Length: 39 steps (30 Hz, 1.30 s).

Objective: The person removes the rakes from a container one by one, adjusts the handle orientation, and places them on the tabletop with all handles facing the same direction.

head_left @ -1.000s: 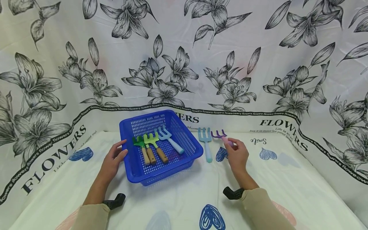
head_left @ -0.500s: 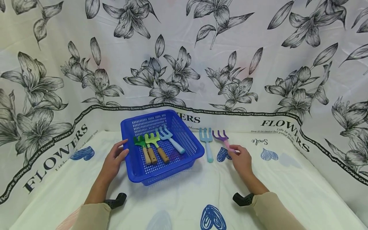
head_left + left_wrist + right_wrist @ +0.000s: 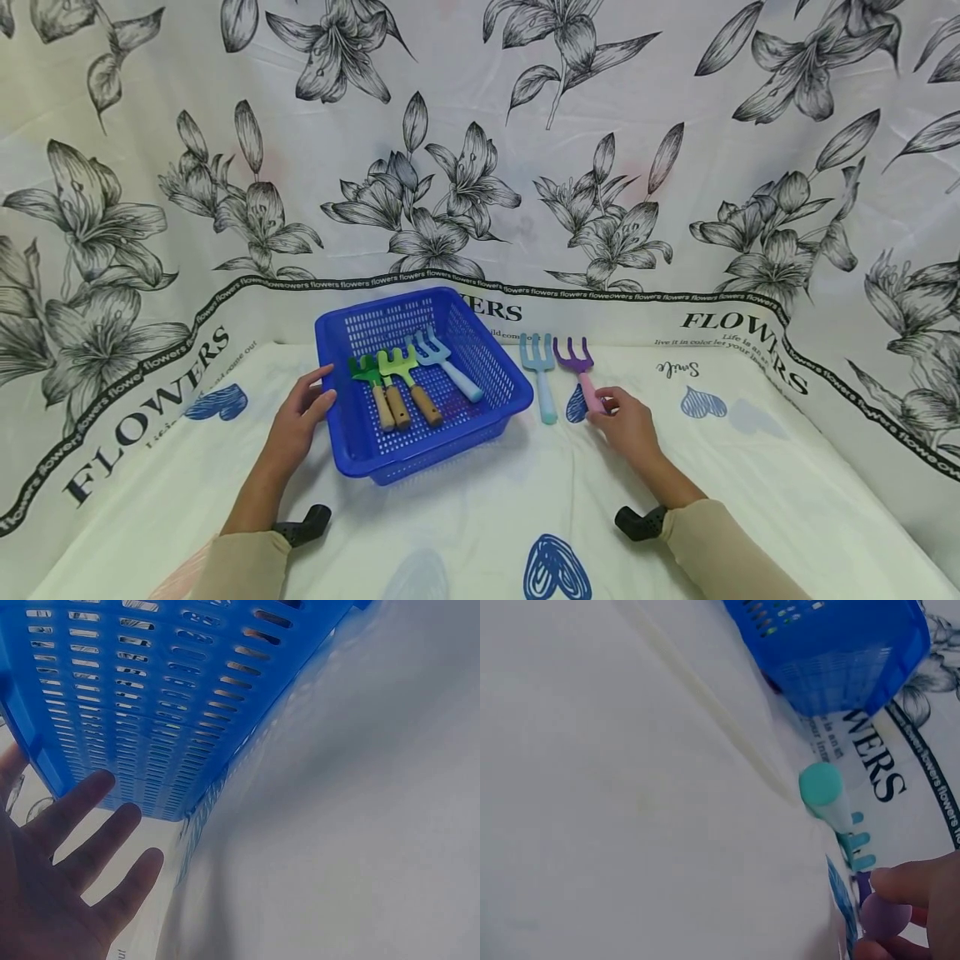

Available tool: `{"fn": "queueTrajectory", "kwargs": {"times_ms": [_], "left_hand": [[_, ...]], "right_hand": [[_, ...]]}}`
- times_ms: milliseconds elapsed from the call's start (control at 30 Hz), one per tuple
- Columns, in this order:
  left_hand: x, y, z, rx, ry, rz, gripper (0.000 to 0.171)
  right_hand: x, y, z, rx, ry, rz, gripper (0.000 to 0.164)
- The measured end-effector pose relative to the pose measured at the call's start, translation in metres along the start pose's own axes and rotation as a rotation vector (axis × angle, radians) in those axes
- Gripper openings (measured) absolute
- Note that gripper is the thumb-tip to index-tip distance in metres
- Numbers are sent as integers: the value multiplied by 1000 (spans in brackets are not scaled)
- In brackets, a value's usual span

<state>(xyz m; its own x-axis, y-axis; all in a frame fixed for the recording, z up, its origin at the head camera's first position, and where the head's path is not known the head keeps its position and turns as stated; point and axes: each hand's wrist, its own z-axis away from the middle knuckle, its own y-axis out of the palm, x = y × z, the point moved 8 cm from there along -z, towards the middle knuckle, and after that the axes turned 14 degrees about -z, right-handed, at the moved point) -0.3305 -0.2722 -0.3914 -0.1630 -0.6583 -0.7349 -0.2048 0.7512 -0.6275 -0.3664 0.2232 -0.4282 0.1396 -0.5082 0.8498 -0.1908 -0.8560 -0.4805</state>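
Observation:
My right hand (image 3: 626, 425) pinches the pink handle (image 3: 588, 392) of a purple hand fork (image 3: 575, 360) between thumb and fingers. The fork lies with its tines pointing away, beside a light blue hand fork (image 3: 545, 392) on the cloth. In the right wrist view, the rounded handle end (image 3: 885, 915) shows between the fingertips. My left hand (image 3: 294, 421) touches the left rim of a blue plastic basket (image 3: 438, 457), its fingers spread and fairly straight in the left wrist view. Inside lie a lime green fork (image 3: 400, 363), a dark green tool (image 3: 367, 372) and another light blue fork (image 3: 459, 382).
A white cloth (image 3: 465, 533) printed with hearts covers the table. Behind it hangs a flower-patterned curtain (image 3: 525, 200). Black wrist mounts (image 3: 303, 525) sit by both sleeves. A further wooden handle (image 3: 396, 408) lies among the tools in the basket.
The right hand has come back toward the person and swung the purple fork's handle round, so it now lies nearly parallel to the light blue fork. The left hand stays at the basket.

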Motion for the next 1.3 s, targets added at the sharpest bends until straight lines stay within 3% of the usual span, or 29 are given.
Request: {"fn": "queueTrajectory", "kwargs": {"times_ms": [300,700,900,1300], "left_hand": [[20,5,-7,-16,-1,-15,63],[10,2,-3,6,-20,-14,61],[15,5,-6,-6,-1,-4,62],[15,4,-5,-18,14,2,61]], "right_hand": [[-4,4,-4,29,5,59,40],[-4,7,-5,39,39,75,41],[-1,2,-7,20,13,87,44],[31,-1,-11,-12,-34,-2,41]]}}
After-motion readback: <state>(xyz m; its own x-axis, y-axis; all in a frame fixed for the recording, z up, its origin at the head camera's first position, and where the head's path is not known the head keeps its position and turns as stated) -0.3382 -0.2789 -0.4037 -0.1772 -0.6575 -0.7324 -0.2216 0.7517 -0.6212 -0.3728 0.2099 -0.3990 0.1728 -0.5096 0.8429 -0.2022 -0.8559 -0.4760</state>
